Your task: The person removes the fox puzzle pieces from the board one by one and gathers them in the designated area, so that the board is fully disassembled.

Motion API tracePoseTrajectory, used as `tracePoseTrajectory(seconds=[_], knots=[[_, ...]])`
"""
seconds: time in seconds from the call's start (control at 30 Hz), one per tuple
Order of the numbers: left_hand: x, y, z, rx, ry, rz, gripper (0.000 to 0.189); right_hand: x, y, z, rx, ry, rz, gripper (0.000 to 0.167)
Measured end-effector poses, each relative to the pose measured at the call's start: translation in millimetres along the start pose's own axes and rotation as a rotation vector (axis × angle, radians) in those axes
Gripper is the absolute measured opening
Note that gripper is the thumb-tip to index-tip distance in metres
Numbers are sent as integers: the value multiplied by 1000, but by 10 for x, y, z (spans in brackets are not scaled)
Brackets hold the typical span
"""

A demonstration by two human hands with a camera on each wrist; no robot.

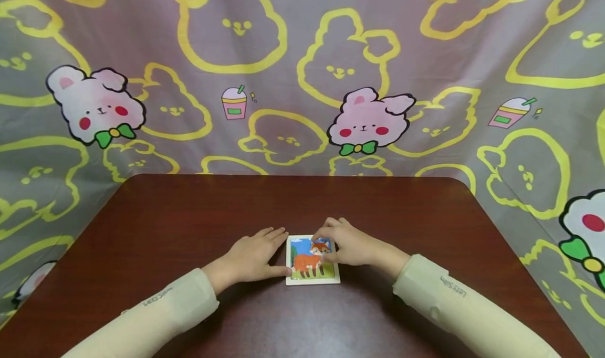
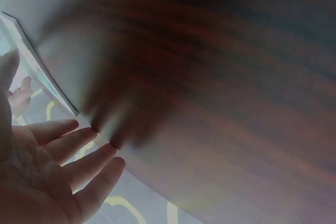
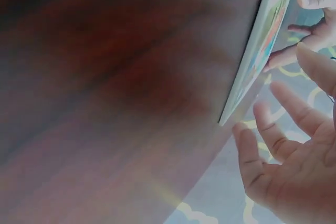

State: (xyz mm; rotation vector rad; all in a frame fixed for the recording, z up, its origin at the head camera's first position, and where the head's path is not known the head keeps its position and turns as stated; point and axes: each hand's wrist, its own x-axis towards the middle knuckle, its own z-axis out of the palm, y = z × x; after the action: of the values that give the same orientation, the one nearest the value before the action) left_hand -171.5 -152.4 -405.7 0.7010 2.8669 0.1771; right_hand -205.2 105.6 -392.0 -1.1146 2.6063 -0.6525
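A small fox picture puzzle (image 1: 302,266) with a pale raised frame lies flat on the table, a blue sky and green ground around the orange fox. My left hand (image 1: 252,255) lies along its left side, fingers straight and thumb tip at the lower left edge. Over the right part is my right hand (image 1: 347,244), its thumb and index finger arched above the fox's head with the tips close over the picture. In the right wrist view, the fingers of the right hand (image 3: 294,166) are spread and loosely bent. The left wrist view shows the left palm (image 2: 42,177) and spread fingers.
The dark red-brown table (image 1: 302,321) has rounded far corners. A grey curtain (image 1: 283,85) with yellow outlines and cartoon rabbits hangs behind it and along both sides. Pale sleeves cover both forearms.
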Motion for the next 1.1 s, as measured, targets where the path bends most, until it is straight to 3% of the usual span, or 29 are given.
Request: tracePoseTrajectory(seconds=[0.27, 0.5, 1.1], knots=[[-4, -26, -29, 15, 50, 12, 92, 266, -65, 47, 48, -65, -3, 31], [29, -17, -34, 25, 79, 19, 93, 407, -87, 125, 55, -95, 50, 33], [47, -17, -33, 2, 30, -10, 90, 546, -70, 141, 85, -116, 47, 29]])
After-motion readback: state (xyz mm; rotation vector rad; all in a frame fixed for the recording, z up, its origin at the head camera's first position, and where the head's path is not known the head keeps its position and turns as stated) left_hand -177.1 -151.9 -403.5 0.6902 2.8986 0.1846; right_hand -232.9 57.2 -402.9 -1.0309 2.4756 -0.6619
